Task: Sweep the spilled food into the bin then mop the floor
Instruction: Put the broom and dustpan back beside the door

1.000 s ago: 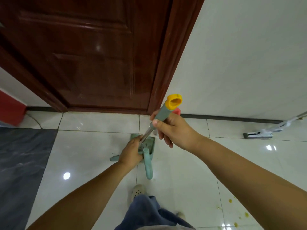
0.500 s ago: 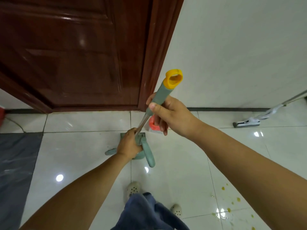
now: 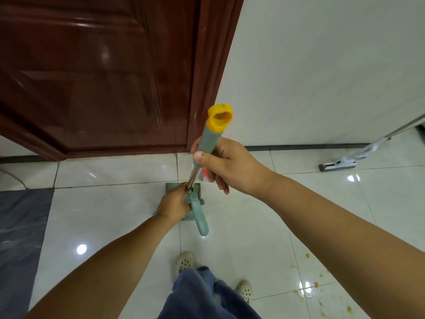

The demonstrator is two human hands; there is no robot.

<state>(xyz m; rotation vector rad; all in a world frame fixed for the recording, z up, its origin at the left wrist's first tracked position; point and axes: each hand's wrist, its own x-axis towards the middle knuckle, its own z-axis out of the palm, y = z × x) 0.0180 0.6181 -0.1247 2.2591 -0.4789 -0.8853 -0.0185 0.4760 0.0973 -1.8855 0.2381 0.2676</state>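
Broom handle (image 3: pixel 208 143), same hold as before.

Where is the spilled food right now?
Head view, lower right: the spilled food lies scattered on the white floor tiles, just right of the person's right shoe and nearer than the mop leaning at the wall.

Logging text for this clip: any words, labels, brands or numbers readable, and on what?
None readable. The broom handle, its yellow cap, the dustpan and the mop by the wall show no print; a red item behind the right hand is mostly hidden.
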